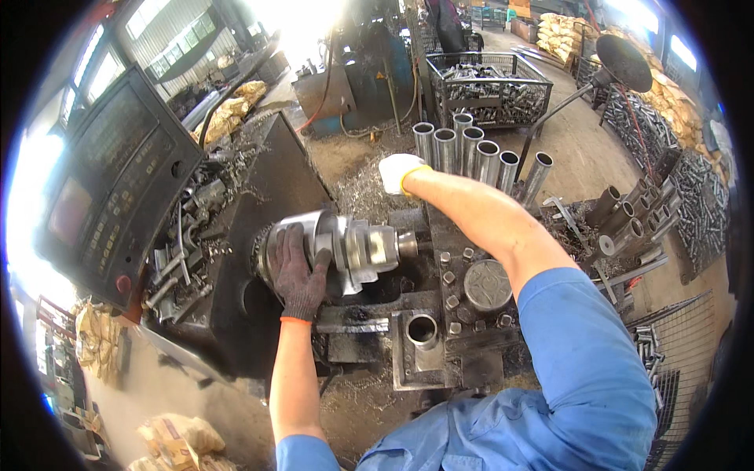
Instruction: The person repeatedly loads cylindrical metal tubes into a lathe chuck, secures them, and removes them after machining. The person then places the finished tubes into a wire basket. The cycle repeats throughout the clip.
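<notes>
head view: rests the dark-gloved left hand (299, 271), fingers spread, on the metal chuck (336, 243) beside the dark machine housing (275, 177); extends the white-gloved right hand (400, 172) near upright steel tubes (445, 149); cannot tell how far curled or whether gripping anything.

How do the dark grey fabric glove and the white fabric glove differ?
The dark grey fabric glove has an orange cuff edge; the white fabric glove has a yellow one. The dark glove rests on the silvery metal chuck; the white glove is apart from it. Both are being worn.
</notes>
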{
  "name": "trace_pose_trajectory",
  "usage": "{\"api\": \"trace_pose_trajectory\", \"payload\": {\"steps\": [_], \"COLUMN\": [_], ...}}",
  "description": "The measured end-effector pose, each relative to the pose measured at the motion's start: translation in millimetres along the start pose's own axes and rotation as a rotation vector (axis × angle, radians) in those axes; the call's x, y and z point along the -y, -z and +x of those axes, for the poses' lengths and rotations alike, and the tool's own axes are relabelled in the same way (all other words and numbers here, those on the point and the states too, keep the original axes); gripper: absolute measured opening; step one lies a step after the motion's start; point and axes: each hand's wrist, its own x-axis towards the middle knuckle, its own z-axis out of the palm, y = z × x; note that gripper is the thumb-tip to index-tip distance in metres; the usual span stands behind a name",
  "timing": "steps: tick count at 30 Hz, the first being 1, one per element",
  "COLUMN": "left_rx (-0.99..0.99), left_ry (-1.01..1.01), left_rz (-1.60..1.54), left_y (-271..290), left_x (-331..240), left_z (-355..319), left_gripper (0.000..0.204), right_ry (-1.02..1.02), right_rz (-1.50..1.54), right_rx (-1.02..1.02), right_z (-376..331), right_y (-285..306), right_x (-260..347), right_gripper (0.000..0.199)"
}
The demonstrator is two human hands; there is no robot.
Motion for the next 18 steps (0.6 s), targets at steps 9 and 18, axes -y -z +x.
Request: {"api": "trace_pose_trajectory", "payload": {"steps": [9, 18], "left_rx": [-0.020, 0.074], "left_ry": [-0.106, -0.115], "left_rz": [0.120, 0.106], "left_y": [25, 9], "left_x": [-2, 4], "left_z": [-94, -36], "left_gripper": [0.097, 0.117], "right_ry": [0.185, 0.261], "right_rz": [0.240, 0.117], "right_rx": [0.970, 0.484], "right_z": [-51, -78], "right_y": [-12, -71], "right_x": [8, 12], "right_gripper": [0.032, 0.066]}}
